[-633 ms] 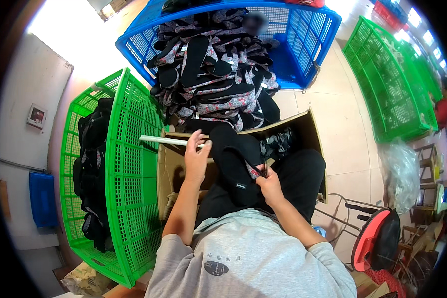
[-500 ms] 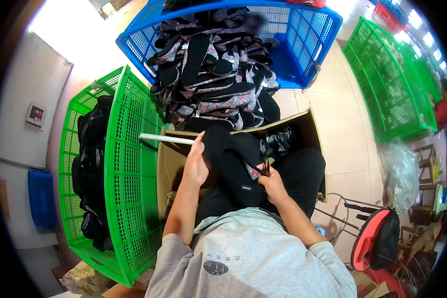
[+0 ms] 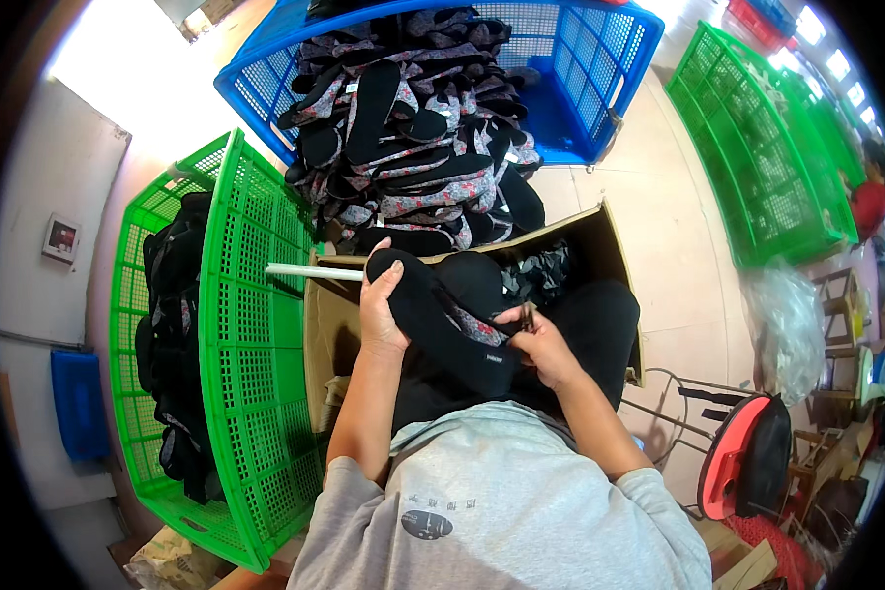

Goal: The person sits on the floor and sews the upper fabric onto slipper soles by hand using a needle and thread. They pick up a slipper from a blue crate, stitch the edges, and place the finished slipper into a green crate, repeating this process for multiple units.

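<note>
Over my lap is a black slipper (image 3: 430, 313) with a grey-and-red floral lining and a small pale label near its lower end. My left hand (image 3: 383, 307) grips its upper left end, thumb on top. Close to the lining's right edge, my right hand (image 3: 546, 350) is closed around a small dark metal tool (image 3: 528, 316) that looks like thread snips. Its fingertips touch the slipper's edge. Another rounded black piece (image 3: 470, 280) shows just behind; whether it belongs to the same slipper I cannot tell. A white rod (image 3: 310, 270) points left from beside my left hand.
An open cardboard box (image 3: 615, 236) surrounds my knees, with dark scraps (image 3: 538, 275) inside. Beyond it, a blue crate (image 3: 600, 69) spills piled slippers (image 3: 413, 147). A green crate (image 3: 256, 324) of black items stands left, another green crate (image 3: 757, 147) right. A red-and-black seat (image 3: 742, 457) is at lower right.
The slipper has turned, its upper end swinging left with my left hand, whose thumb now lies on top. More floral lining shows. My right hand stays near the lining's edge.
</note>
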Demonstrator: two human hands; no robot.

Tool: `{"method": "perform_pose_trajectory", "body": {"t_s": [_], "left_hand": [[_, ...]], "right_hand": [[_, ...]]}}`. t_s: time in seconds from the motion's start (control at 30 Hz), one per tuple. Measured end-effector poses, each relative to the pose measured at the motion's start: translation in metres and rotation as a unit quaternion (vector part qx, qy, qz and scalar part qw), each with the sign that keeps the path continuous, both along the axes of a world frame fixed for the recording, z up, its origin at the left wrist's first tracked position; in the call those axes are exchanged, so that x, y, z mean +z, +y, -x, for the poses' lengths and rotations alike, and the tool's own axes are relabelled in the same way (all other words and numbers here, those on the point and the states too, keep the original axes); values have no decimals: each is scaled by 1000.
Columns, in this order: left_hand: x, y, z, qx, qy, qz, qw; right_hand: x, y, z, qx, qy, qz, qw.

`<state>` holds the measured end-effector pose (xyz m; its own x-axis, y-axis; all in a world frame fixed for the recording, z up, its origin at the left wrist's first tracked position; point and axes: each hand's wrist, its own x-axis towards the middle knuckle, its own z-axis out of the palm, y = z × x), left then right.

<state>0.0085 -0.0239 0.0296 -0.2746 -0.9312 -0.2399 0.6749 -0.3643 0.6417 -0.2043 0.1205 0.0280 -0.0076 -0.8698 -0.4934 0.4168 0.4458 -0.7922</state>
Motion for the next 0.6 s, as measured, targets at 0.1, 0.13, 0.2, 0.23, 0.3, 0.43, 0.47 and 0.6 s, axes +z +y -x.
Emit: {"method": "perform_pose_trajectory", "body": {"t_s": [0.1,0.13,0.2,0.23,0.3,0.43,0.47,0.6], "left_hand": [[-4,-5,-3,55,-53,-42,996],[-1,-7,-1,82,-63,-71,992],[-20,-16,-10,73,-37,-136,987],[-28,-19,-15,70,-25,-167,983],[-35,-18,-18,57,-28,-176,982],[-34,-13,-16,30,-25,-227,973],[-35,-13,-16,23,-22,-238,971],[-20,-6,-6,21,-30,-259,965]], "right_hand": [[-11,-2,13,-91,-66,52,992],[-11,-6,12,-135,-37,70,988],[-17,-7,18,-153,-15,139,978],[-15,-9,18,-162,-12,173,972],[-11,-12,18,-137,-11,199,970],[-3,-20,7,-64,0,227,972],[-6,-23,2,-59,-5,236,970],[-9,-26,-10,-68,11,225,972]]}}
